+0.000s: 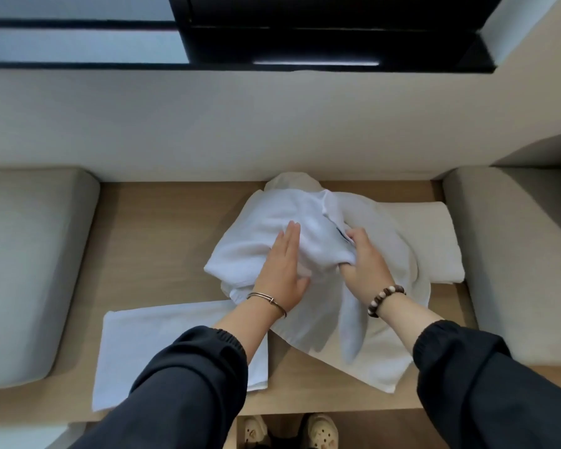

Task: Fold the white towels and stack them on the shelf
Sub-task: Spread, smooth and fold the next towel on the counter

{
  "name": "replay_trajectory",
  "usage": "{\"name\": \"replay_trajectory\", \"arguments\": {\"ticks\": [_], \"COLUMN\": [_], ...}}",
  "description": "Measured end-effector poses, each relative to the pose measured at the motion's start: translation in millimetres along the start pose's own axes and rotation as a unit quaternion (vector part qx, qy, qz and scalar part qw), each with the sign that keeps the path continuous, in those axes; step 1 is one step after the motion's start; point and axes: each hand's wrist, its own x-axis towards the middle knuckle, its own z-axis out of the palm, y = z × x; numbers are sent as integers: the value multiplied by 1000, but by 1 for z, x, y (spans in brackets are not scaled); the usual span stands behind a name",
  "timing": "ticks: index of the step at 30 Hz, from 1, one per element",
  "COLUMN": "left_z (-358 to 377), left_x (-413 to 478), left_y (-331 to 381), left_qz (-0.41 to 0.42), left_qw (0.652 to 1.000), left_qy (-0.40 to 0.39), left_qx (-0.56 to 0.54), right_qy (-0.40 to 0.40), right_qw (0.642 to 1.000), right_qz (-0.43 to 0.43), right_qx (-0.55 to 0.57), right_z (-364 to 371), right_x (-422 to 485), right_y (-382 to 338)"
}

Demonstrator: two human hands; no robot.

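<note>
Left hand [280, 270] flat on white towel [256, 234]; right hand [365, 264] grips its fold; dark tag [342, 234] unreadable

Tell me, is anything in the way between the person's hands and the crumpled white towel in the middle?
Nothing visible. Both hands are on the crumpled towel: the left hand presses flat on it, the right hand grips a bunch of its cloth. The left folded towel and right folded towel lie at its sides.
</note>
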Motion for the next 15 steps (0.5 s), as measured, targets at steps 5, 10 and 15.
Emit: {"name": "replay_trajectory", "arguments": {"ticks": [5,10,15], "left_z": [-13,-26,-46], "left_x": [8,26,34], "left_y": [10,14,25], "left_qz": [-66,-90,-78], "left_qw": [993,981,986], "left_qy": [21,-9,42], "left_qx": [100,170,138], "right_qy": [2,56,142], "right_qw": [997,988,986], "right_qz": [-49,-109,-92], "right_qx": [62,91,5], "right_z": [-28,-59,-70], "right_x": [-4,-18,-25], "right_y": [-27,-39,-26]}}
